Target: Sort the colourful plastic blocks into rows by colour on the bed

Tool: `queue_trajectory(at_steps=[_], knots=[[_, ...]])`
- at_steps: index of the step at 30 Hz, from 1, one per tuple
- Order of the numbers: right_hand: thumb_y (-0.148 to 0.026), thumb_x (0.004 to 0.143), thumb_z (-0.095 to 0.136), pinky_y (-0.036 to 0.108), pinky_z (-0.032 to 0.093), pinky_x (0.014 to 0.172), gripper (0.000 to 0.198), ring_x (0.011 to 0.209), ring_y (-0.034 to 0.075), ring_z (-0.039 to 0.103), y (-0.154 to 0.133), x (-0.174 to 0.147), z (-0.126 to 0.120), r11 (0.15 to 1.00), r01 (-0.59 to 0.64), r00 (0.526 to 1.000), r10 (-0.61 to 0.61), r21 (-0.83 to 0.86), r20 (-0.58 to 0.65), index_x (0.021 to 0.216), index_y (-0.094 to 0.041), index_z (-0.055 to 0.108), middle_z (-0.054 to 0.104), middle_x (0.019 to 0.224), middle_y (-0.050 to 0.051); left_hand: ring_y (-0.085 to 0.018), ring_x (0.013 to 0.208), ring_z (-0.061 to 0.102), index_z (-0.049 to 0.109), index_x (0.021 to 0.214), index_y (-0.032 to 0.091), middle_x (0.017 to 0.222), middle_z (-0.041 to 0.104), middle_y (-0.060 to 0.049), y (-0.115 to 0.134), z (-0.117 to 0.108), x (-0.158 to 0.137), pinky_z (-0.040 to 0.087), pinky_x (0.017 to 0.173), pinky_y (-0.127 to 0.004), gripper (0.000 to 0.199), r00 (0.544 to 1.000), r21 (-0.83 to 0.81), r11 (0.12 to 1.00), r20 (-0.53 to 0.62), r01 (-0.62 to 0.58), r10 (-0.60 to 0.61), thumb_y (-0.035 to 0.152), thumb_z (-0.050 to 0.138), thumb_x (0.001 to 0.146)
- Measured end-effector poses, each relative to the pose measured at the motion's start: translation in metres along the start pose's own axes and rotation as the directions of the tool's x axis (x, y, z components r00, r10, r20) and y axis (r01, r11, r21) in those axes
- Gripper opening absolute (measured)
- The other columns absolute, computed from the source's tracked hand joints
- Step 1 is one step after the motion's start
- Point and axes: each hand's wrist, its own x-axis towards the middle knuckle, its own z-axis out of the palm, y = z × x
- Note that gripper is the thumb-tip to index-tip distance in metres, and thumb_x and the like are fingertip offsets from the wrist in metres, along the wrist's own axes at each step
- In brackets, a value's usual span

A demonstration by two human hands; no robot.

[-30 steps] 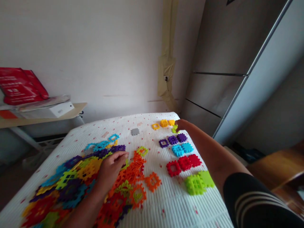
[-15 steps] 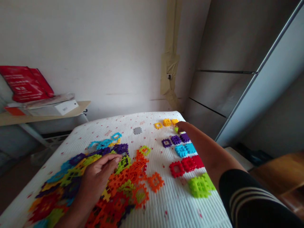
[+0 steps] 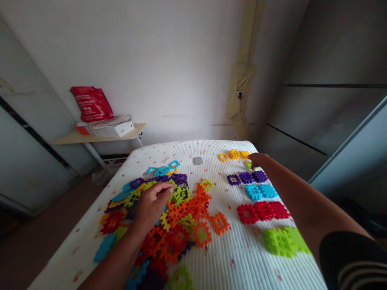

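Observation:
My left hand [image 3: 155,197] hovers over a heap of notched plastic building tiles [image 3: 178,237] in orange, red, lime, purple, yellow and blue. Its thumb and index finger are pinched together, and no tile shows between them. At the far right edge of the table, my right hand [image 3: 259,160] has its fingers bent down over a lime green building tile [image 3: 248,165], mostly hidden by the hand. Just beyond it lie a yellow frame tile [image 3: 223,157] and yellow tiles [image 3: 234,154]. Purple tiles [image 3: 246,177] sit on the near side.
Blue [image 3: 254,192], red [image 3: 264,210] and lime tiles [image 3: 282,241] form rows along the right side. A grey tile [image 3: 198,160] lies alone near the back. The table has a white ribbed cover [image 3: 236,266]. A side table [image 3: 72,137] holds a red bag [image 3: 90,103].
The view has swung left, so everything appears farther right. My right hand stays over the lime tile near the yellow ones. My left hand remains pinched above the heap.

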Motion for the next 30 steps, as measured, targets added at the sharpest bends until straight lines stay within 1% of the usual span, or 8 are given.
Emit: queue_trajectory(at_steps=[5, 8, 11, 14, 17, 20, 23, 30], knots=[[-0.016, 0.069, 0.066, 0.040, 0.044, 0.078, 0.038, 0.104, 0.032, 0.056, -0.042, -0.020, -0.040, 0.993, -0.005, 0.992, 0.020, -0.121, 0.123, 0.108, -0.015, 0.062, 0.060, 0.113, 0.017, -0.020, 0.088, 0.060, 0.067, 0.087, 0.020, 0.091, 0.067, -0.005, -0.011, -0.005, 0.013, 0.044, 0.082, -0.032, 0.023, 0.981, 0.306, 0.935, 0.136, -0.176, 0.140, 0.026, 0.047, 0.077], [-0.025, 0.074, 0.063, 0.039, 0.045, 0.080, 0.043, 0.106, 0.031, 0.055, -0.084, -0.046, -0.058, 0.989, 0.086, 0.995, -0.078, -0.122, 0.069, 0.116, -0.019, 0.056, 0.059, 0.116, 0.015, -0.022, 0.093, 0.057, 0.067, 0.091, 0.019, 0.094, 0.066, -0.007, -0.011, 0.006, 0.021, 0.042, 0.087, -0.034, 0.024, 0.946, 0.514, 0.805, 0.277, -0.296, 0.171, 0.023, 0.048, 0.077], [-0.031, 0.077, 0.060, 0.036, 0.046, 0.078, 0.041, 0.102, 0.028, 0.058, -0.126, -0.082, -0.067, 0.967, 0.235, 0.972, -0.232, -0.099, 0.037, 0.117, -0.019, 0.056, 0.062, 0.112, 0.013, -0.025, 0.095, 0.055, 0.066, 0.093, 0.019, 0.095, 0.064, -0.010, -0.010, 0.023, 0.026, 0.042, 0.084, -0.037, 0.022, 0.927, 0.625, 0.701, 0.345, -0.343, 0.147, 0.026, 0.056, 0.074], [-0.033, 0.079, 0.057, 0.034, 0.047, 0.074, 0.042, 0.097, 0.027, 0.061, -0.156, -0.119, -0.067, 0.963, 0.268, 0.963, -0.268, -0.010, 0.020, 0.119, -0.020, 0.054, 0.064, 0.108, 0.012, -0.027, 0.095, 0.054, 0.066, 0.088, 0.019, 0.095, 0.063, -0.012, -0.010, 0.036, 0.027, 0.042, 0.082, -0.038, 0.019, 0.919, 0.634, 0.689, 0.372, -0.351, 0.126, 0.020, 0.058, 0.071], [-0.030, 0.080, 0.054, 0.033, 0.047, 0.075, 0.041, 0.096, 0.026, 0.062, -0.177, -0.146, -0.058, 0.971, 0.229, 0.973, -0.230, 0.065, 0.009, 0.119, -0.018, 0.053, 0.066, 0.104, 0.013, -0.026, 0.093, 0.054, 0.066, 0.084, 0.017, 0.092, 0.062, -0.013, -0.009, 0.040, 0.026, 0.042, 0.081, -0.037, 0.017, 0.911, 0.636, 0.679, 0.395, -0.365, 0.119, 0.014, 0.056, 0.070], [-0.027, 0.077, 0.056, 0.034, 0.048, 0.073, 0.035, 0.094, 0.027, 0.063, -0.190, -0.164, -0.042, 0.973, 0.214, 0.970, -0.222, 0.087, 0.098, 0.112, -0.018, 0.057, 0.066, 0.104, 0.014, -0.025, 0.090, 0.055, 0.065, 0.078, 0.016, 0.087, 0.063, -0.012, -0.010, 0.036, 0.023, 0.042, 0.080, -0.035, 0.015, 0.906, 0.625, 0.687, 0.406, -0.370, 0.119, 0.010, 0.055, 0.068], [-0.024, 0.076, 0.057, 0.036, 0.049, 0.069, 0.033, 0.092, 0.028, 0.064, -0.195, -0.176, -0.026, 0.974, 0.219, 0.959, -0.226, 0.056, 0.170, 0.109, -0.018, 0.058, 0.065, 0.103, 0.015, -0.022, 0.087, 0.056, 0.063, 0.078, 0.018, 0.084, 0.063, -0.009, -0.014, 0.030, 0.020, 0.041, 0.080, -0.033, 0.018, 0.903, 0.587, 0.718, 0.406, -0.374, 0.139, 0.008, 0.051, 0.070], [-0.022, 0.080, 0.051, 0.037, 0.049, 0.064, 0.025, 0.086, 0.029, 0.065, -0.193, -0.191, 0.000, 0.978, 0.206, 0.972, -0.204, -0.009, 0.119, 0.103, -0.016, 0.059, 0.065, 0.094, 0.015, -0.018, 0.081, 0.057, 0.060, 0.077, 0.019, 0.081, 0.064, -0.005, -0.026, 0.023, 0.013, 0.040, 0.076, -0.029, 0.015, 0.938, 0.450, 0.845, 0.308, -0.288, 0.156, 0.011, 0.049, 0.071]])
